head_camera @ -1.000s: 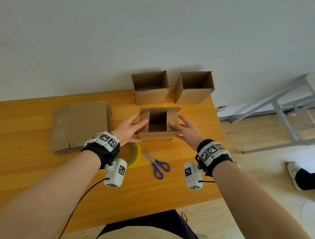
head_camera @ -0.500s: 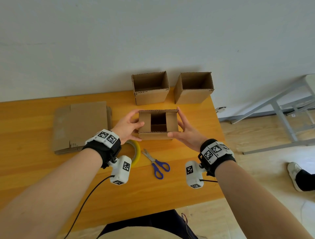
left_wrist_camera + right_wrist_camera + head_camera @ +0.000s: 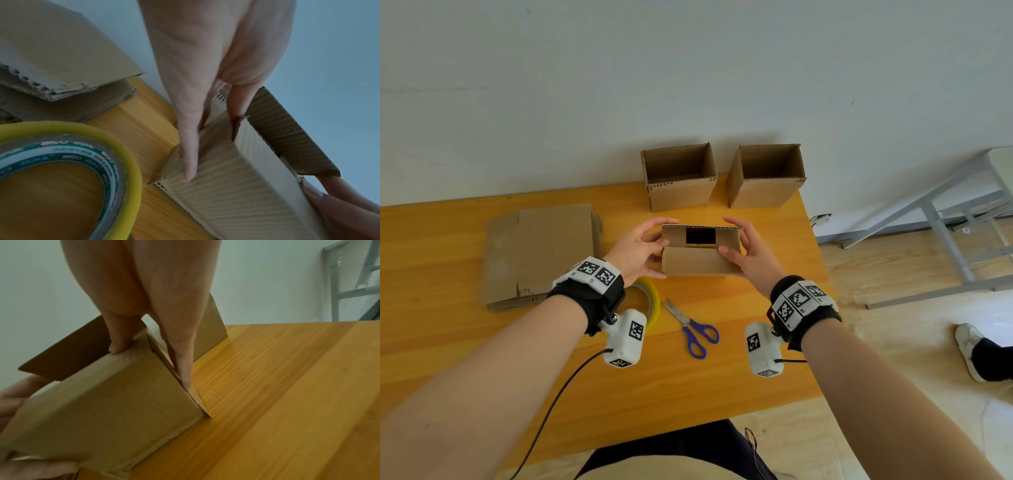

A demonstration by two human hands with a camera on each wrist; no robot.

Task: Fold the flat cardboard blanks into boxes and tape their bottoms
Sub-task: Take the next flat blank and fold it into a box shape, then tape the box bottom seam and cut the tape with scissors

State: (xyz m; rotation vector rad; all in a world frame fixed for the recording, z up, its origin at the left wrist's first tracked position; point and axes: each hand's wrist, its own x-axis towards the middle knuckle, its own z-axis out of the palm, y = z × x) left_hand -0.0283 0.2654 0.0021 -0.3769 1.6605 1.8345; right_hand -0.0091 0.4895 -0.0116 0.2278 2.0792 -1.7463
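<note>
Tipped toward the camera, box (image 3: 700, 255) is apparently gripped between left hand (image 3: 635, 248) and right hand (image 3: 751, 255).

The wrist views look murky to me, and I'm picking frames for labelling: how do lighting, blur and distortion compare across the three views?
Head view: bright, even light, sharp; wide-angle bending tilts the two finished boxes outward. Left wrist view: dim, bluish cast, soft; the tape roll looms stretched in the corner. Right wrist view: warmer but dim; the box being folded is slightly smeared and the table grain is soft.
</note>
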